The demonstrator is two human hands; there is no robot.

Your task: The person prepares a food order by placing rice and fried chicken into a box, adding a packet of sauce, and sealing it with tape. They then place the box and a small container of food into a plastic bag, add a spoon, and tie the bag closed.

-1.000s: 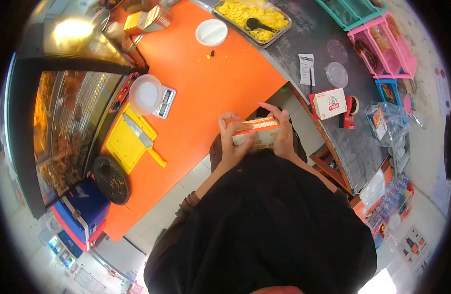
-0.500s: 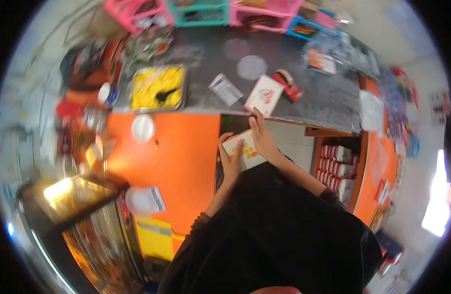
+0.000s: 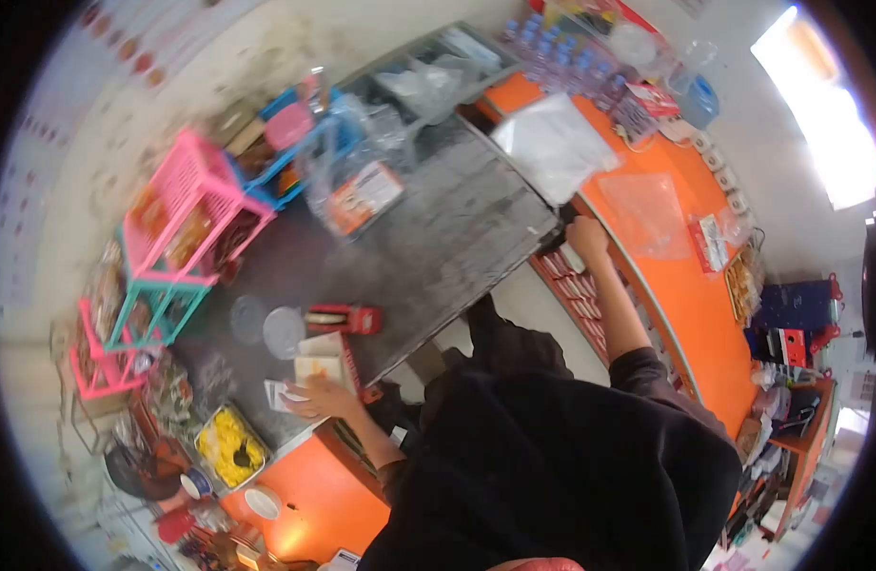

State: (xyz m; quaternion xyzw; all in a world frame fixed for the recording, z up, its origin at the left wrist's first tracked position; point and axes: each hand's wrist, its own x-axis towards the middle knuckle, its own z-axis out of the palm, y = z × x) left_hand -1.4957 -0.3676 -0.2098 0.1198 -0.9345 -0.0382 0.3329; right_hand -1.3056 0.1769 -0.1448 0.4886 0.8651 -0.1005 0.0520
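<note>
Over the white boxes (image 3: 324, 364) near the counter's front edge is my left hand (image 3: 325, 398), its fingers spread. A white packet (image 3: 284, 395) lies beside its fingertips. Reaching right, my right hand (image 3: 588, 238) is at the corner of the shelf under the orange counter, fingers bent around something pale that I cannot make out. Stacked red and white boxes (image 3: 580, 295) stand on that shelf below the hand. A red and black object (image 3: 344, 319) lies behind the white boxes.
Pink basket (image 3: 195, 205) and teal basket (image 3: 162, 314) stand at the back of the dark counter (image 3: 409, 257). A tray of yellow food (image 3: 230, 447) is at the lower left. Plastic bags (image 3: 557, 143) and bottles (image 3: 552, 57) lie at the upper right.
The view has turned to the right. My hands have parted from the box they held together; the left is over the white boxes, the right has reached to the shelf.
</note>
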